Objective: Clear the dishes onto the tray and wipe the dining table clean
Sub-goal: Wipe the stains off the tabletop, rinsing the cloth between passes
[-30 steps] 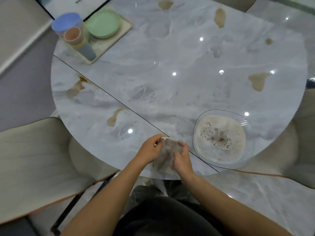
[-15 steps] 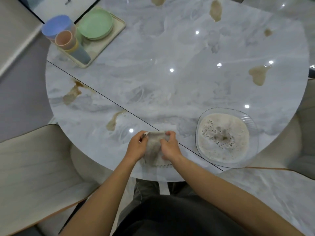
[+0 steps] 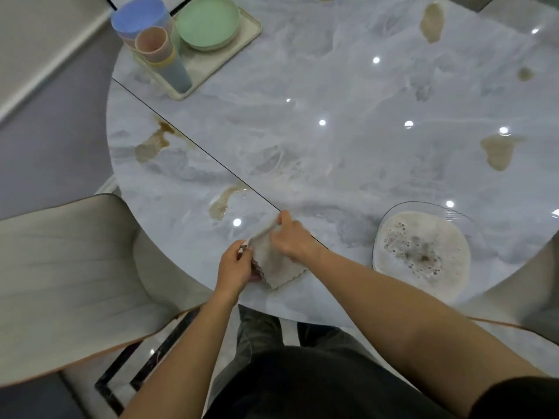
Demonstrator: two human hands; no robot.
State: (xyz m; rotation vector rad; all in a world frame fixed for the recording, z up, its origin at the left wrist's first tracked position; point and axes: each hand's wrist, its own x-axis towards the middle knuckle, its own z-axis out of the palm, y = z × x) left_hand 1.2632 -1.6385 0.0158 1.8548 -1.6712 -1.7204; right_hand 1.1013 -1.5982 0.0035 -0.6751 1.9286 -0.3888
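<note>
Marble tabletop [image 3: 348, 86] carried at least five brown spills [image 3: 499, 151], one tray [image 3: 208, 66], one clear bowl [image 3: 423, 204] and one cloth [image 3: 273, 264]. The cloth lay at the near edge. Left hand [image 3: 234, 269] fingers gripped its left side; right hand [image 3: 292, 237] fingers pinched its top corner.

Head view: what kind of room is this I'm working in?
Probably a home dining area: a round marble-look table with a padded chair drawn up, a tray holding stacked cups and green plates, and brown spills.
</note>
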